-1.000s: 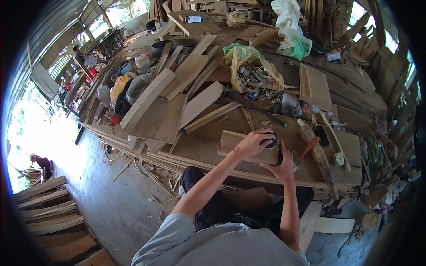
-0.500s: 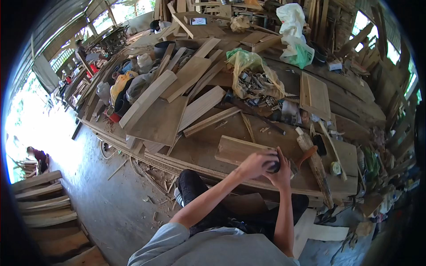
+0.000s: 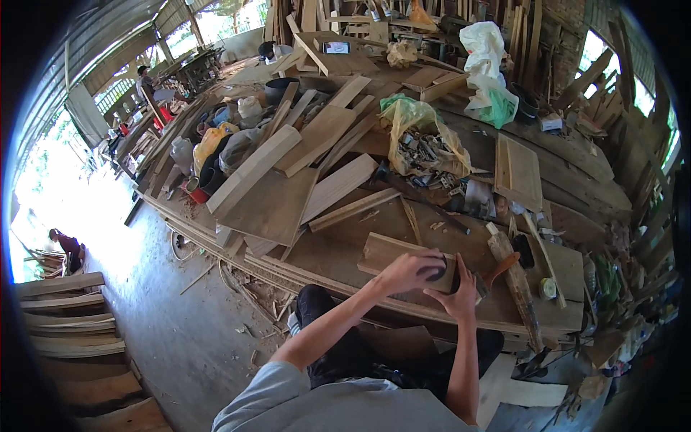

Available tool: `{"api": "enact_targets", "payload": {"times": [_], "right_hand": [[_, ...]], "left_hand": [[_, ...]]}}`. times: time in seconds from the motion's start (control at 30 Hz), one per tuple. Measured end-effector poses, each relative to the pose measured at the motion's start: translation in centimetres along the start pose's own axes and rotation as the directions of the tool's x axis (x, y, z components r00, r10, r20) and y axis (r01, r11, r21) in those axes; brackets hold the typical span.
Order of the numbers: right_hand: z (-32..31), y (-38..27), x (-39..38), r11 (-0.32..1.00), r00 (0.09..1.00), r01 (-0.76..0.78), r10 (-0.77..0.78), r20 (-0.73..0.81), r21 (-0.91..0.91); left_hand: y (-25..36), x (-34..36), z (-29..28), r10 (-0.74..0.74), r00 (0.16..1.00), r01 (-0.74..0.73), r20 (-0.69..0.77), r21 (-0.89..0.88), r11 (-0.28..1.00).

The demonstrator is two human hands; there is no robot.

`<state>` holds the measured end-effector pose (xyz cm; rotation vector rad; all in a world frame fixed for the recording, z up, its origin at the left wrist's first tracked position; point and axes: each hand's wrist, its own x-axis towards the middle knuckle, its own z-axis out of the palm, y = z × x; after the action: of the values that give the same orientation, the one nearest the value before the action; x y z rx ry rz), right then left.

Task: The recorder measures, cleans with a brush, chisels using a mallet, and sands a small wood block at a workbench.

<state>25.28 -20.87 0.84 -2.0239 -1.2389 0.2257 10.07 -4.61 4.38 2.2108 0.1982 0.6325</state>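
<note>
At the counter (image 3: 403, 317) edge, we clasp a dark tool (image 3: 434, 273) with both hands, left hand (image 3: 407, 270) over, right hand (image 3: 461, 291) beside; the board (image 3: 385, 253) runs leftward.

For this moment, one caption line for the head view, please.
Both hands, left hand and right hand, press a dark tool onto a small board on a cluttered workbench.

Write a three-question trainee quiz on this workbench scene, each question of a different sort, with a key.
1. True or false: both hands are on the small wooden board at the near edge of the workbench.
2. Which hand covers the dark object? A) left hand B) right hand C) neither
3. Fill in: the clear bag of metal parts lies ___ the board, farther from the person.

Key: 1 true. 2 A, the left hand; the right hand rests at the board's end. 3 beyond.
</note>
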Motion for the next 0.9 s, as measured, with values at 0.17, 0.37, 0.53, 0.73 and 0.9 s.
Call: {"api": "enact_targets", "payload": {"times": [0.17, 0.37, 0.53, 0.73, 0.9], "right_hand": [[0.6, 0.6, 0.1, 0.995, 0.994, 0.076, -0.080, -0.068, -0.057], [0.4, 0.2, -0.1, 0.998, 0.997, 0.056, -0.057, -0.047, -0.033], [0.3, 0.1, 0.0, 0.999, 0.998, 0.049, -0.049, -0.041, -0.009], [0.2, 0.0, 0.1, 1.000, 0.999, 0.017, -0.018, -0.030, -0.012], [0.0, 0.2, -0.1, 1.000, 0.999, 0.018, -0.018, -0.043, 0.002]], "left_hand": [[-0.9, -1.1, 1.3, -0.023, 0.972, 0.061, -0.234, 0.160, 0.985], [0.1, -1.4, -0.5, -0.062, 0.986, 0.070, -0.153, 0.053, 0.996], [-0.4, -2.6, -1.7, -0.034, 0.973, 0.066, -0.228, 0.136, 0.989], [-1.8, -4.4, -5.8, -0.122, 0.943, 0.179, -0.311, 0.163, 0.970], [-0.3, -5.8, -4.8, -0.074, 0.982, 0.105, -0.176, 0.178, 0.978]]}}
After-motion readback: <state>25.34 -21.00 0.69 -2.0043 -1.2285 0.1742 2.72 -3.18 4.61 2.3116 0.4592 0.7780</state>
